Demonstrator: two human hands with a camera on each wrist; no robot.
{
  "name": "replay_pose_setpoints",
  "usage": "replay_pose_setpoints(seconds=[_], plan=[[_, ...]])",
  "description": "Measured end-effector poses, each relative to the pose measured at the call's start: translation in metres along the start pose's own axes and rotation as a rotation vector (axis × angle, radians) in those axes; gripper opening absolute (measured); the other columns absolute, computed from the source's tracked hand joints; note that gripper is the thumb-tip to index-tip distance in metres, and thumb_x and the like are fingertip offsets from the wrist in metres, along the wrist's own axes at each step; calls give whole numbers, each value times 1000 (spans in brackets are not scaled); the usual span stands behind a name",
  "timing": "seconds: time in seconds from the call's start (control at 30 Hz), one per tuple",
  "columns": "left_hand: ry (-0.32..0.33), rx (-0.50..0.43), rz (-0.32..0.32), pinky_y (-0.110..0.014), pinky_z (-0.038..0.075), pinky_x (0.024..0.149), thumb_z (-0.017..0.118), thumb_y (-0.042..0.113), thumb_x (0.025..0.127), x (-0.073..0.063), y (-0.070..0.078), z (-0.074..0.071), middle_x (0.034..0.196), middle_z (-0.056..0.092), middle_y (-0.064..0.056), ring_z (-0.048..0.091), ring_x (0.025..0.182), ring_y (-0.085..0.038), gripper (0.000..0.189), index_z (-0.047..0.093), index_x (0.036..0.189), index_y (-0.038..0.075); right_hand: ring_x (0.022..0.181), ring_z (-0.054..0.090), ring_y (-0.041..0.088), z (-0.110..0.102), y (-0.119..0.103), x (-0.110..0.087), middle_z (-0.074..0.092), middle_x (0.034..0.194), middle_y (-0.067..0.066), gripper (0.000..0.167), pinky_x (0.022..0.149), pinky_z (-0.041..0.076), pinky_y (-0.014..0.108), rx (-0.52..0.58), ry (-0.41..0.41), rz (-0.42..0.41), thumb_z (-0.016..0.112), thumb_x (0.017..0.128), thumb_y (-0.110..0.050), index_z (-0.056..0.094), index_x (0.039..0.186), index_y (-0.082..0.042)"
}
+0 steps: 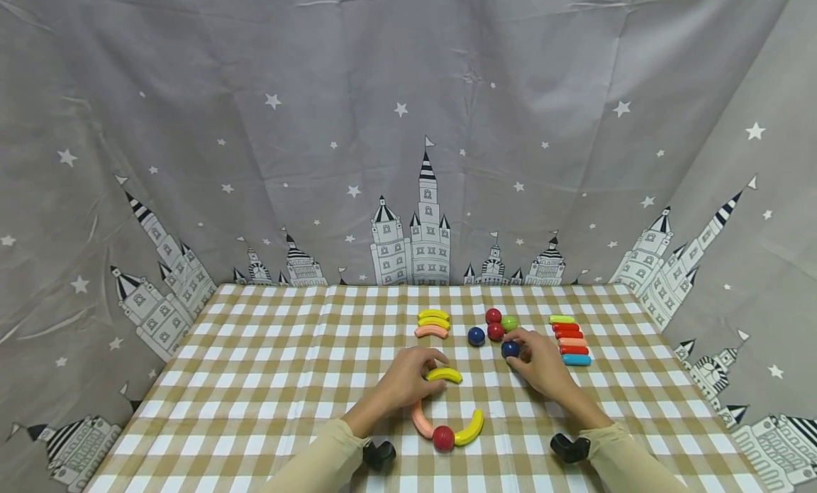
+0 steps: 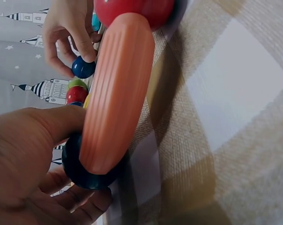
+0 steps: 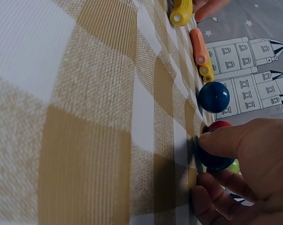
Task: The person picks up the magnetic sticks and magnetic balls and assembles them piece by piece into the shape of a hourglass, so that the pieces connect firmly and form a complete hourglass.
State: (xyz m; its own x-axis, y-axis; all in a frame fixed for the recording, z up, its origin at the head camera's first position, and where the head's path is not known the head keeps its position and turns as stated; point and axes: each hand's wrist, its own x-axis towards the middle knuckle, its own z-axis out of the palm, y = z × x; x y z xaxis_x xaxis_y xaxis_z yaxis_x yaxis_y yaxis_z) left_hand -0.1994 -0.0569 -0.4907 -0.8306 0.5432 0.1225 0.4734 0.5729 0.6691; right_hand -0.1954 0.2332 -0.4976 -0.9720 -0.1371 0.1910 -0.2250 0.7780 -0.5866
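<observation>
On the checked cloth [image 1: 268,401], both hands [image 1: 403,379] [image 1: 542,363], half-curled, each grip a blue ball [image 1: 510,349] [image 2: 73,161].

Grey curtain [image 1: 510,67] w/ wht stars [image 1: 401,110], upper frame; b&w castles [image 1: 430,245] mid; brn/wht checked tablecloth [image 1: 268,386], btm.

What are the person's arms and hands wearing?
Both arms have plain cream sleeves, with no pattern that I can see. The left hand and right hand have no gloves, and no rings show. A small black gadget sits by the end of each sleeve.
</observation>
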Motion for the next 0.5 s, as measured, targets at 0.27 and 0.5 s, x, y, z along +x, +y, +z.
replay_pose_setpoints(seconds=[0.27,0.5], plan=[[29,-11,12,-21,37,58,78,7,86,1,-3,2,71,61,3,44,60,-4,14,77,100,9,79,55,18,-1,0,-1,70,102,7,32,74,48,36,26,-2,-15,82,83,0,67,110,-11],[34,19,25,-23,39,60,79,7,85,-1,-6,3,74,61,1,46,62,-6,14,75,98,9,85,62,21,-2,0,-4,71,108,9,33,80,55,42,46,-1,12,82,84,0,67,112,-10]])
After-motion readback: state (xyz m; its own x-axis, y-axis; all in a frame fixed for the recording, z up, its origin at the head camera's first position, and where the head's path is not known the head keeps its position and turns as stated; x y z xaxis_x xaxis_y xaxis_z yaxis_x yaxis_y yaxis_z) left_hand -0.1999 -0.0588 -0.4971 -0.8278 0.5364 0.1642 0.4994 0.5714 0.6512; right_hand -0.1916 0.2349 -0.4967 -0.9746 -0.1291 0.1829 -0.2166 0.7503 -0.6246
